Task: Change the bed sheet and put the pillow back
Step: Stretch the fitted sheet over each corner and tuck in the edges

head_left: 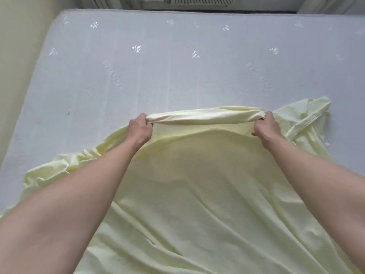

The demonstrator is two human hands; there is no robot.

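Nearest me the pale yellow bed sheet (197,194) lies loose and wrinkled over the near part of the mattress (158,76), spilling out below my forearms on both sides; my arms reach forward over it, bare to the elbow; my left hand (140,129) has its fingers curled round a bunched edge of the sheet, and my right hand (266,128) grips the same edge further along, fingers closed over the cloth; between my hands the edge is pulled into a taut roll lifted a little off the mattress, and the sheet sags away from that roll back toward me; beyond my right hand a crumpled corner of the sheet lies on the mattress; beyond my hands the mattress is bare, grey-white with a woven leaf pattern; a cream wall (17,56) runs along the mattress's left side, and at its far end a vent (203,1) shows above the edge.
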